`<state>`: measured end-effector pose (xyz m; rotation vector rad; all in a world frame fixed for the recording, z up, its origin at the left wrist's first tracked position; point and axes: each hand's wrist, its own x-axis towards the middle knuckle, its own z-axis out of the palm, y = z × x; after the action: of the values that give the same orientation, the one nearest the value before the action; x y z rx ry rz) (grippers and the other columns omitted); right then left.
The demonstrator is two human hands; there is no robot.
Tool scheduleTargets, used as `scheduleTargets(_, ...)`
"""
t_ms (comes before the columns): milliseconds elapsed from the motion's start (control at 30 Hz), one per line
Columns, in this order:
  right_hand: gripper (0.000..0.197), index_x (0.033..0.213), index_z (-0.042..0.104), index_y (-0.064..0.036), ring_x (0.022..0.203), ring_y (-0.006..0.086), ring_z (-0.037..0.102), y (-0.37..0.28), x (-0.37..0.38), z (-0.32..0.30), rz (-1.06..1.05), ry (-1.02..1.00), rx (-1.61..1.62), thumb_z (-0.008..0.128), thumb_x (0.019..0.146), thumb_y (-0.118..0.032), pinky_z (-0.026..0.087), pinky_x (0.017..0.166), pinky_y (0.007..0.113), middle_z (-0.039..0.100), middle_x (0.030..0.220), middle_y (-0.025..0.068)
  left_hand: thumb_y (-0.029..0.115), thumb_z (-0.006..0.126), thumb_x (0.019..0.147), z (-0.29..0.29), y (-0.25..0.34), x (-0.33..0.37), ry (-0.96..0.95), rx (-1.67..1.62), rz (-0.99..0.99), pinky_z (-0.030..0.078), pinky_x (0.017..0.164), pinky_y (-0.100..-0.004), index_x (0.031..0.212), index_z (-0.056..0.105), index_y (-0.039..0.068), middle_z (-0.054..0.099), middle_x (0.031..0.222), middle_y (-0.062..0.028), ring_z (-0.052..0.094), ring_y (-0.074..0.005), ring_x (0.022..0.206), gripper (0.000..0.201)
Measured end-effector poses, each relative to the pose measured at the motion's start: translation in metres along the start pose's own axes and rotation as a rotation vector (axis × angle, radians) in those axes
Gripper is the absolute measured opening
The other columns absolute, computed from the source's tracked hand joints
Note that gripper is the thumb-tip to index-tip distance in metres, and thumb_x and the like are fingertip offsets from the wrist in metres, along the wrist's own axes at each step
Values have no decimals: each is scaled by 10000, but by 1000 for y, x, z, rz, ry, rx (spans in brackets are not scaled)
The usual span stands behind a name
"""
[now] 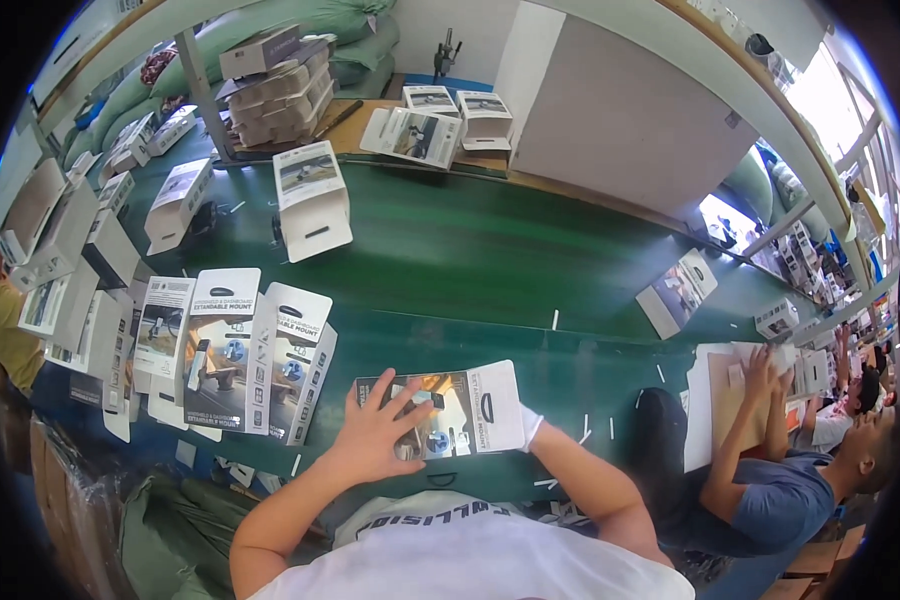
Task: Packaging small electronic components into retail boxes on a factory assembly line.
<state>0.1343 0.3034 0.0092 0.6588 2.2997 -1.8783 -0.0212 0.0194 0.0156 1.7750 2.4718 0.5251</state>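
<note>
L hand [375, 430] lying open, pressing retail box [440, 412] flat, R hand [530, 425] gripping its end; finished boxes [232, 350] stacking up at left, more to do

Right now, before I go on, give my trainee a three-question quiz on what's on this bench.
1. True or false: the left hand lies flat on the retail box.
2. The belt is: A red, B green, C grey?
3. Which hand wears a white glove?

Key: 1 true. 2 B. 3 The right hand, at the box's right end; its grip is hidden.
</note>
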Motion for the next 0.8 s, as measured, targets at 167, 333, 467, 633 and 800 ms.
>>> scheduleTargets(167,558,1522,539,-30,1173,283,698,34,52,-17,-240,-260,-43,699,994,-119,527,1109,403,710,1369,153,557,885,679,4,-7,-5,64,17,-80,299,1116,-773,1546,556,242,347,1743,-66,246,-413,1606,979)
scheduleTargets(333,524,1481,572,4,1128,268,703,40,78,21,-175,-186,283,688,991,-140,548,1025,392,707,1361,185,565,865,699,17,2,3,130,14,-83,274,1128,-792,1549,550,238,352,1737,-68,246,-415,1604,964)
scheduleTargets(467,504,1448,599,32,1093,256,708,57,72,-77,-115,-107,528,680,988,-158,565,958,383,705,1355,211,552,889,672,23,-3,25,213,-8,-82,300,1107,-782,1521,574,211,388,1708,-114,282,-418,1590,968)
scheduleTargets(633,366,1022,764,79,696,257,695,-83,43,-80,52,324,-530,730,922,-271,585,646,379,766,865,173,455,871,783,25,2,63,416,-132,-12,330,1129,-743,1460,607,144,417,1666,-176,348,-431,1555,791)
scheduleTargets(800,357,1022,711,-45,827,353,702,-89,90,-191,90,1128,-1662,830,843,-329,590,776,431,734,994,143,349,809,907,25,0,22,614,-456,-24,399,1166,-556,1414,624,72,463,1602,-187,465,-400,1458,607)
